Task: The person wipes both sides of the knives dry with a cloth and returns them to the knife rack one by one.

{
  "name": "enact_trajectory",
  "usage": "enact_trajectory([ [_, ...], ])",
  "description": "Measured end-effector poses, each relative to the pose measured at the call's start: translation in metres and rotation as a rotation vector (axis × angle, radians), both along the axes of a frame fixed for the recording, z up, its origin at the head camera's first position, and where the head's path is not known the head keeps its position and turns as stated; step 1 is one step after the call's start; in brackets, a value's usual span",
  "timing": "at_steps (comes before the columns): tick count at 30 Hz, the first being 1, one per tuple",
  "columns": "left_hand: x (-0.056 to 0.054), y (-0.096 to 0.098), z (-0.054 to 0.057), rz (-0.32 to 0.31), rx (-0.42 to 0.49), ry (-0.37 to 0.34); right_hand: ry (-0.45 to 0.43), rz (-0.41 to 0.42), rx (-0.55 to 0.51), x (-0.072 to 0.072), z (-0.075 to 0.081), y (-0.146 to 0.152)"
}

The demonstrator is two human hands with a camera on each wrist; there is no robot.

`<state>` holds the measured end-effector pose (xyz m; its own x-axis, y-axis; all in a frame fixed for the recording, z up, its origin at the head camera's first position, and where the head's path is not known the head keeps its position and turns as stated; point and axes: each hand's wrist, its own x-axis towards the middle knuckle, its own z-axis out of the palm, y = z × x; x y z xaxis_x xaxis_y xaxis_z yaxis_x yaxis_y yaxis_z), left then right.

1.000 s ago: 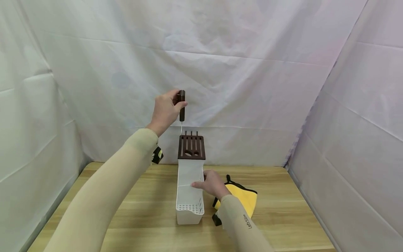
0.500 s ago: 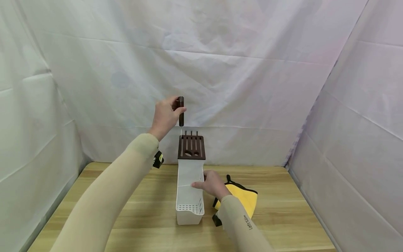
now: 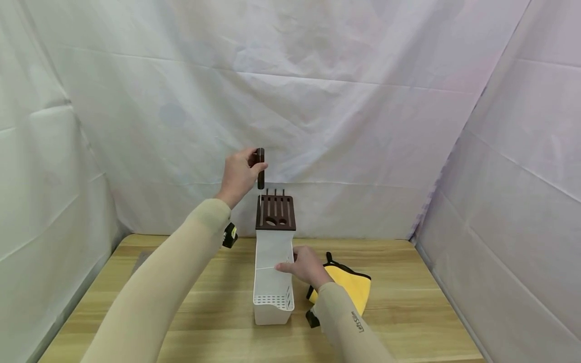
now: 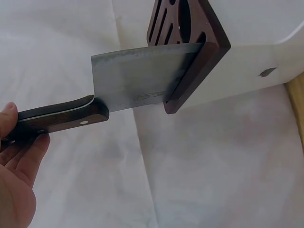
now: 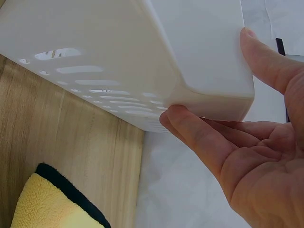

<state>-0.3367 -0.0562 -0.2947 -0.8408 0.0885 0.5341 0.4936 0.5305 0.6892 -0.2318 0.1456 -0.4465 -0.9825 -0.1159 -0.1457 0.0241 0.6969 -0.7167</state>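
Observation:
My left hand [image 3: 239,176] pinches the dark wooden handle of a cleaver [image 4: 142,78], thumb on one side and fingers on the other. The cleaver hangs upright, and the lower part of its broad blade sits in the leftmost slot of the brown top [image 3: 276,214] of a knife holder. Below that top, the holder's white body [image 3: 274,247] stands on the table. My right hand [image 3: 308,264] grips the right side of this body, thumb on the front and fingers along the slotted side wall [image 5: 95,71].
A yellow cloth [image 3: 354,285] with black edging lies right of the holder, partly behind the right forearm. On the wooden table [image 3: 218,302], a flat grey thing [image 3: 141,259] shows beside the left sleeve. White sheets [image 3: 363,151] hang behind and at both sides.
My left hand has moved down with the cleaver, and more of its blade is inside the slot. The right hand stays on the holder. A grey thing now shows beside the left sleeve.

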Motion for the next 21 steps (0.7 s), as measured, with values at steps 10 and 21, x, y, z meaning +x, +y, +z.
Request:
enact_trajectory([
  [10, -0.001, 0.002, -0.008, -0.002, -0.003, -0.032, 0.003, 0.0, 0.004, 0.0, -0.001, 0.001],
  [21, -0.003, 0.002, -0.018, 0.005, -0.013, -0.058, -0.011, -0.006, -0.015, 0.003, 0.002, -0.001],
])
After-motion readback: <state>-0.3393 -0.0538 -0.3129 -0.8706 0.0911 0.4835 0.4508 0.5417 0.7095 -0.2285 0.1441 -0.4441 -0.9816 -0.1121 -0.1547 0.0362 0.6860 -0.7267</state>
